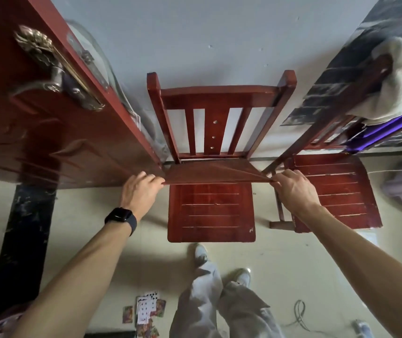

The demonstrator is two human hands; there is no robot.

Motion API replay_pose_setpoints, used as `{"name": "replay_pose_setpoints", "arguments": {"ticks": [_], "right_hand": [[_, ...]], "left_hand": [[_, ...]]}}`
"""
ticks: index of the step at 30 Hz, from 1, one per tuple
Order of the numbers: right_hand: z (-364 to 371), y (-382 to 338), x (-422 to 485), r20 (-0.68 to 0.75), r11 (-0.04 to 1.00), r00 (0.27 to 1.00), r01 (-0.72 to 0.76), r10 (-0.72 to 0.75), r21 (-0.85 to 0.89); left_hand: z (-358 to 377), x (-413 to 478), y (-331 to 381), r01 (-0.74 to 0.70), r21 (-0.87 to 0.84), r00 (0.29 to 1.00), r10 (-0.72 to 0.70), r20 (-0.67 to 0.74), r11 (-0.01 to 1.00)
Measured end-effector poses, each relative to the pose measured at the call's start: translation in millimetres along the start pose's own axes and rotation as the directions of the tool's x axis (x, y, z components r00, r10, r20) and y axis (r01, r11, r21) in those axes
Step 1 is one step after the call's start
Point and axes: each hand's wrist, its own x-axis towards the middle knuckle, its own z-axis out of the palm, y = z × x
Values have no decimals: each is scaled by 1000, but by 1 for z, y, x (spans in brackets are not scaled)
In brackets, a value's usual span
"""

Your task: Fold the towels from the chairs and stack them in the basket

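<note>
Mid-fold here: my left hand (pixel 141 191) and right hand (pixel 292 189) each pinch a corner of the reddish-brown towel (pixel 214 172), stretched taut over the seat of the middle chair (pixel 211 211). Next I'd bring the corners together evenly.

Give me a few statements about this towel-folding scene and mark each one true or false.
1. The left hand and right hand hold a reddish-brown towel stretched between them over the middle chair. True.
2. A white towel hangs over the back of the right chair. True.
3. The watch sits on the right wrist. False: it is on the left wrist.
4. The playing cards lie on the middle chair's seat. False: they lie on the floor by the person's feet.
</note>
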Motion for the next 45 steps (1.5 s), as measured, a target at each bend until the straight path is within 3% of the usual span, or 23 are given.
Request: {"name": "replay_pose_setpoints", "arguments": {"ticks": [10,15,18,21,24,27,30,39,45], "right_hand": [[169,30,-84,358,990,924,-144,135,-1],[215,40,-111,420,967,891,-233,173,98],[227,44,-95,444,870,857,-409,262,275],[228,45,-61,503,634,782,-606,367,480],[238,45,-21,498,433,771,-635,396,639],[260,41,20,477,319,769,-621,424,716],[286,35,58,442,291,759,-612,479,736],[334,30,100,281,502,751,-624,598,599],[337,21,106,206,561,753,-617,625,552]], "left_hand": [[127,-107,46,61,-26,932,-48,359,998],[166,-135,58,275,-128,854,-181,487,953],[181,-128,49,592,-294,742,-364,563,750],[200,-106,31,810,-444,581,-431,690,382],[223,-76,18,835,-539,522,-460,718,106],[252,-45,11,797,-603,507,-488,710,-50],[285,-18,5,768,-622,471,-523,710,-153],[343,4,-8,790,-613,485,-620,617,9],[344,15,2,825,-496,526,-688,500,271]]}}
